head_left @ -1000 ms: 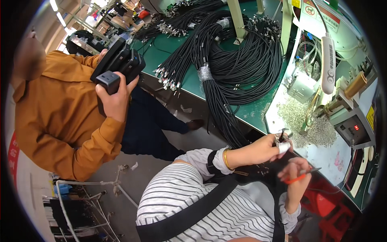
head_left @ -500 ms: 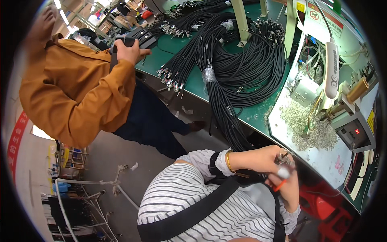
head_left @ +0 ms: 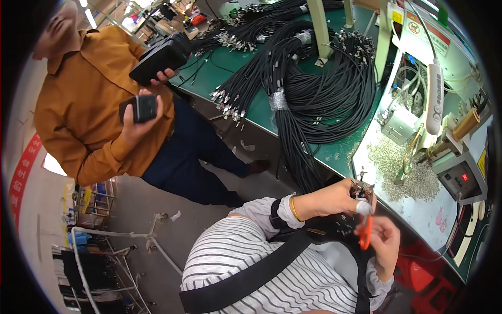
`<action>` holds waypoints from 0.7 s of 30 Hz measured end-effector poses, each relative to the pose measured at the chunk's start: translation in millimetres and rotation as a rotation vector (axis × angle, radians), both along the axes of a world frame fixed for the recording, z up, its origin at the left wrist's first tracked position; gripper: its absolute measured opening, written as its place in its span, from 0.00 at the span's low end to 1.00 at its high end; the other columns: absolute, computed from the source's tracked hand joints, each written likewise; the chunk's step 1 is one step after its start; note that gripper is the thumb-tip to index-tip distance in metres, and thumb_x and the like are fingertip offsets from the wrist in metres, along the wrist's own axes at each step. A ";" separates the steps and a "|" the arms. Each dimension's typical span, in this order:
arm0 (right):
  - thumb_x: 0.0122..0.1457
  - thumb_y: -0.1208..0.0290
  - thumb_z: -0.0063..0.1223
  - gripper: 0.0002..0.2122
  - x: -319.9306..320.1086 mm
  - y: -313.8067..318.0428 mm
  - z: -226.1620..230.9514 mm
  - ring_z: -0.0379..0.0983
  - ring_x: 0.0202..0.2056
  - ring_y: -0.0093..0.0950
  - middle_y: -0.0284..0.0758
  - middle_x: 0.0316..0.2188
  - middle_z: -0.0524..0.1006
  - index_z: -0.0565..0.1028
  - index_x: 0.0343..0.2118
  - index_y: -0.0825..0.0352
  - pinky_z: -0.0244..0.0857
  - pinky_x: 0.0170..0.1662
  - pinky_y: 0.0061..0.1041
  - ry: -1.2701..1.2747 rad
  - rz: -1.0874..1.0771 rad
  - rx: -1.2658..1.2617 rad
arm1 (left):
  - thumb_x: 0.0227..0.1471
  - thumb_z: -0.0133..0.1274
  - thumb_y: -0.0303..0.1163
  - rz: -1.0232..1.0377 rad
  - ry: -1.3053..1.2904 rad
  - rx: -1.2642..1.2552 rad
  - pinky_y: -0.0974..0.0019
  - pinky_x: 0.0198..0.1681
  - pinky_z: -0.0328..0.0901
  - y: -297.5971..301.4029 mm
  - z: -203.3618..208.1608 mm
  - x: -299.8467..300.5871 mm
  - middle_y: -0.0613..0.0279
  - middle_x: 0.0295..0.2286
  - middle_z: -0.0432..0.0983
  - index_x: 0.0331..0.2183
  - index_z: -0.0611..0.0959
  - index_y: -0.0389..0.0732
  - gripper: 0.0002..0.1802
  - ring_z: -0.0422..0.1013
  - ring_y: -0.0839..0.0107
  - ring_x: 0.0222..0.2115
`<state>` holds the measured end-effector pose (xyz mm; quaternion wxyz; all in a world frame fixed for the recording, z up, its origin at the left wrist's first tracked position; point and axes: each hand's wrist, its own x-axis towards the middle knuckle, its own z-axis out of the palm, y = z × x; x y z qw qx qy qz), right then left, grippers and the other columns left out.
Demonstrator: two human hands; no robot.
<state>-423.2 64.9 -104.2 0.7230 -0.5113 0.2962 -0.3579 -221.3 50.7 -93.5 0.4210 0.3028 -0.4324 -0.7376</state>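
Observation:
My left hand (head_left: 337, 199), below a gold bracelet, is closed around a bunch of cable ends (head_left: 361, 189) with small metal terminals. A white wrap covers one fingertip there. Just below and to the right, my right hand (head_left: 384, 240) grips an orange-handled hand tool (head_left: 365, 233). The tool's upper end meets the bunch near the white fingertip; its exact kind is unclear. Dark cables (head_left: 340, 225) hang below my left hand across my lap.
Coiled black cables (head_left: 324, 99) lie on the green table (head_left: 334, 154). A bench machine (head_left: 460, 172) stands right, beside a heap of small metal pieces (head_left: 402, 172). A person in an orange-brown jacket (head_left: 99, 99) stands left, holding black devices (head_left: 144, 108). Red stools (head_left: 423, 277) are lower right.
My right hand has moved slightly right and apart from my left, and the orange tool now points upright. The other person has turned and now shows two black devices.

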 end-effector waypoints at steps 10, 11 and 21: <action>0.44 0.78 0.57 0.09 8.2 -1.8 8.9 0.68 0.24 0.14 0.32 0.23 0.74 0.72 0.31 0.72 0.63 0.27 0.14 0.353 0.184 -0.090 | 0.40 0.55 0.25 -0.144 -0.141 -0.158 0.75 0.29 0.61 -3.4 2.9 -2.6 0.64 0.22 0.70 0.25 0.78 0.34 0.05 0.67 0.77 0.24; 0.44 0.78 0.58 0.09 2.8 -5.0 8.6 0.67 0.23 0.13 0.30 0.22 0.74 0.73 0.30 0.72 0.62 0.26 0.14 0.342 0.172 -0.151 | 0.39 0.55 0.25 -0.179 -0.155 -0.080 0.74 0.29 0.62 -8.5 6.6 -6.6 0.64 0.22 0.69 0.25 0.78 0.34 0.05 0.67 0.76 0.25; 0.46 0.82 0.51 0.11 -84.7 15.3 18.2 0.67 0.27 0.16 0.33 0.27 0.72 0.71 0.35 0.71 0.62 0.28 0.15 0.622 -0.484 -0.269 | 0.51 0.46 0.35 -0.060 -0.101 -0.041 0.78 0.13 0.45 -23.5 8.2 -0.2 0.71 0.15 0.57 0.37 0.70 0.36 0.14 0.48 0.84 0.10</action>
